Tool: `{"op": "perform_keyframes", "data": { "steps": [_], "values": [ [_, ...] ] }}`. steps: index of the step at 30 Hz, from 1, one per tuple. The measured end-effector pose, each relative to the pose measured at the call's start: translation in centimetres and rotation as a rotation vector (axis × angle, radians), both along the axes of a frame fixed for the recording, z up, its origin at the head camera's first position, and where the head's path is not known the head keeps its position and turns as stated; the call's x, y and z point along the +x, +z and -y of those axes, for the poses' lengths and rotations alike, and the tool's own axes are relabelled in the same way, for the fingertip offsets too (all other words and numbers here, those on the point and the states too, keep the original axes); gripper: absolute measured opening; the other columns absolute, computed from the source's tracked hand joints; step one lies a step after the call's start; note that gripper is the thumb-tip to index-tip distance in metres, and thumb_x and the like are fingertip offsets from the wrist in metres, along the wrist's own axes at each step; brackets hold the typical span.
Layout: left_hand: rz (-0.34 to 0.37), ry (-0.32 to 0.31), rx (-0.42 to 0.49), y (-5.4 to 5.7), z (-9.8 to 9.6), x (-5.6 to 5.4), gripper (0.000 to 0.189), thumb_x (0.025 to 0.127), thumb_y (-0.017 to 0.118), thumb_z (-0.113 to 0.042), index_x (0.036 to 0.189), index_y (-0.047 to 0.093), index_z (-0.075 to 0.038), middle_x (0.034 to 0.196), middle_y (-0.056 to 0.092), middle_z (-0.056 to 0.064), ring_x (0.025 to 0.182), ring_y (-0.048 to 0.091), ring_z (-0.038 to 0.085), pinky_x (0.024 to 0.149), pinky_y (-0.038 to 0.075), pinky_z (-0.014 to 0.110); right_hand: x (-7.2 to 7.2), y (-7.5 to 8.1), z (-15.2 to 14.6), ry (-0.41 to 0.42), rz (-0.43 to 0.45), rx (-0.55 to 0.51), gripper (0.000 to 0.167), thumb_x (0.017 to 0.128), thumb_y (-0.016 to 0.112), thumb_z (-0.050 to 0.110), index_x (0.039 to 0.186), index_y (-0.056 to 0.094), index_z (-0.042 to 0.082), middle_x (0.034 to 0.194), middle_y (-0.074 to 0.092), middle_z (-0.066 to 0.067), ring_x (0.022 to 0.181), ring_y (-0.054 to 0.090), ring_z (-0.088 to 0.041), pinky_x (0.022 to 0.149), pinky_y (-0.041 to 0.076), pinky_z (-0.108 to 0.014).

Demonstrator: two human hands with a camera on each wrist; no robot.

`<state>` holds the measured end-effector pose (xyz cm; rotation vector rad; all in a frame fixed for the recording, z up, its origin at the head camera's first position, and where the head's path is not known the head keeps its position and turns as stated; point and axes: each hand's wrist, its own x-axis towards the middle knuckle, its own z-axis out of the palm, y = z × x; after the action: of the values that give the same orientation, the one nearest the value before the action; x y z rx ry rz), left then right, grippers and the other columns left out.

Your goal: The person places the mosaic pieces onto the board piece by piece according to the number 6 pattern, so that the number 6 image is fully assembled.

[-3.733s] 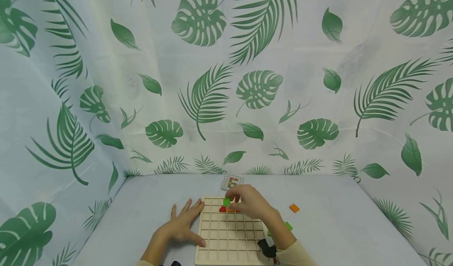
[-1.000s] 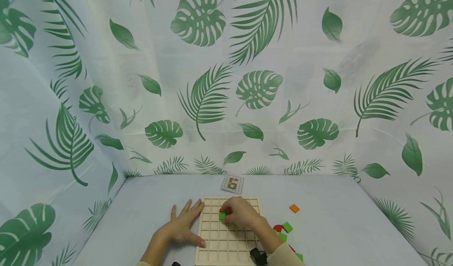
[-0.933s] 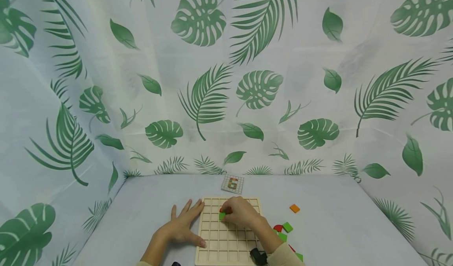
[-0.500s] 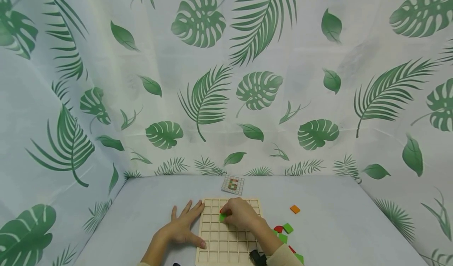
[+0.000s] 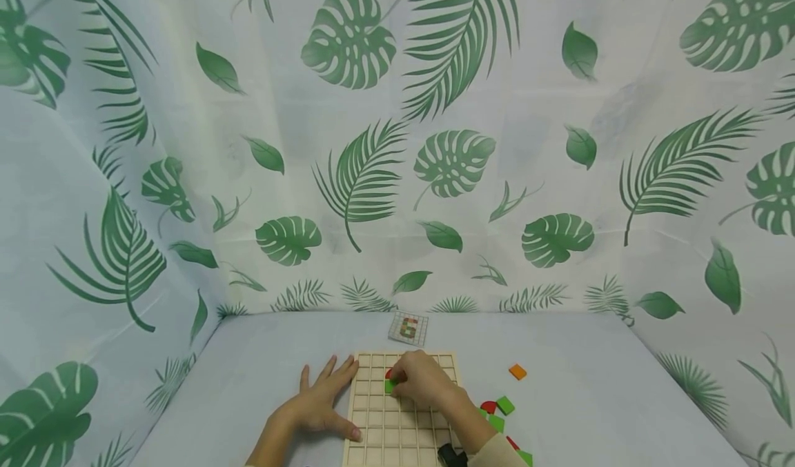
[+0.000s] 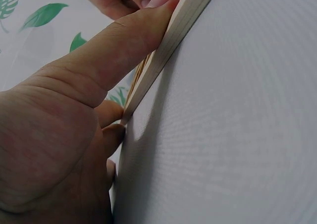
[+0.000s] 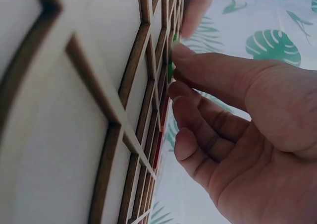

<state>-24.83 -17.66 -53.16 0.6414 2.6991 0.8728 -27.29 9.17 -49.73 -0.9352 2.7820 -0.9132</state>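
A pale wooden grid board [image 5: 375, 420] lies on the table. My left hand [image 5: 319, 403] is spread flat at its left side; in the left wrist view the thumb [image 6: 133, 35] rests along the board's edge. Over the board's upper part, my right hand [image 5: 425, 382] has thumb and fingertips at a small green square tile [image 5: 389, 387], which sits at a cell just below a red rounded tile [image 5: 389, 373]. The right wrist view shows the thumb against the green tile [image 7: 171, 69], with red tiles [image 7: 158, 149] in cells nearby. The right hand hides other cells.
Beyond the board lies a small gridded card [image 5: 408, 328] with a coloured "6"-like pattern. Loose green tiles [image 5: 506, 405] and red tiles [image 5: 488, 407] lie right of the board, partly behind the right forearm. An orange tile [image 5: 517, 371] lies farther off.
From 3.7 s ago, my right hand has brought the green tile down from above the upper rows to a cell below the red tile. It then stays there. The left hand keeps its place.
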Motion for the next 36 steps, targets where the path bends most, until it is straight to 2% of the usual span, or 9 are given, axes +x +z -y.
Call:
{"op": "perform_keyframes", "data": {
  "steps": [7,11,14,18,26,30,36],
  "values": [
    [-0.003,0.004,-0.011,-0.1,0.0,-0.1,0.132,0.063,0.091,-0.065,0.166,0.025,-0.014,0.176,0.017,0.008,0.162,0.000,0.045,0.110,-0.022,0.081,0.2,0.5,0.0,0.003,-0.002,-0.008,0.013,0.083,0.087,0.013,0.095,0.083,0.008,0.092,0.079,0.001,0.082,0.071,-0.007,0.069,0.058,-0.023],
    [0.006,0.012,-0.018,0.0,0.0,-0.1,0.132,0.064,0.090,-0.066,0.166,0.025,-0.014,0.176,0.016,0.008,0.162,0.000,0.045,0.110,-0.021,0.081,0.1,1.2,-0.2,-0.008,-0.012,-0.012,0.014,0.087,0.083,0.014,0.099,0.083,0.007,0.089,0.077,0.002,0.075,0.064,-0.004,0.065,0.054,-0.022],
    [0.009,0.017,-0.023,0.1,0.0,0.0,0.132,0.064,0.091,-0.065,0.166,0.025,-0.015,0.176,0.016,0.008,0.162,0.001,0.045,0.111,-0.021,0.082,0.2,1.8,-0.5,-0.003,-0.022,-0.026,0.016,0.088,0.082,0.013,0.102,0.082,0.005,0.092,0.078,-0.003,0.074,0.063,-0.005,0.063,0.052,-0.022],
    [0.010,0.012,-0.019,0.2,-0.1,0.1,0.131,0.064,0.091,-0.064,0.166,0.025,-0.014,0.176,0.016,0.009,0.161,0.001,0.046,0.110,-0.020,0.082,0.3,2.4,-1.0,0.000,-0.027,-0.036,0.024,0.089,0.082,0.015,0.107,0.080,0.001,0.101,0.079,-0.011,0.081,0.069,-0.012,0.066,0.056,-0.024],
    [0.017,0.009,-0.018,0.2,-0.3,0.3,0.132,0.063,0.090,-0.066,0.166,0.026,-0.013,0.175,0.017,0.010,0.161,0.001,0.046,0.110,-0.021,0.082,0.4,3.0,-2.8,-0.079,-0.013,-0.048,0.028,0.089,0.082,0.018,0.113,0.078,0.003,0.103,0.076,-0.011,0.083,0.065,-0.014,0.068,0.055,-0.032],
    [0.024,0.009,-0.026,0.2,-0.3,0.2,0.132,0.064,0.090,-0.066,0.166,0.026,-0.014,0.175,0.016,0.010,0.161,0.000,0.046,0.111,-0.021,0.082,0.4,3.4,-4.3,-0.116,-0.027,-0.064,0.025,0.092,0.080,0.017,0.114,0.078,0.005,0.108,0.075,-0.010,0.082,0.062,-0.013,0.065,0.053,-0.029],
    [0.017,0.012,-0.030,0.4,-0.3,0.2,0.132,0.063,0.090,-0.065,0.166,0.025,-0.014,0.175,0.016,0.010,0.161,0.001,0.046,0.111,-0.020,0.082,0.1,3.8,-6.2,-0.176,-0.002,-0.076,0.026,0.091,0.081,0.018,0.114,0.078,0.006,0.110,0.074,-0.009,0.077,0.057,-0.012,0.061,0.050,-0.027]
  ]
}}
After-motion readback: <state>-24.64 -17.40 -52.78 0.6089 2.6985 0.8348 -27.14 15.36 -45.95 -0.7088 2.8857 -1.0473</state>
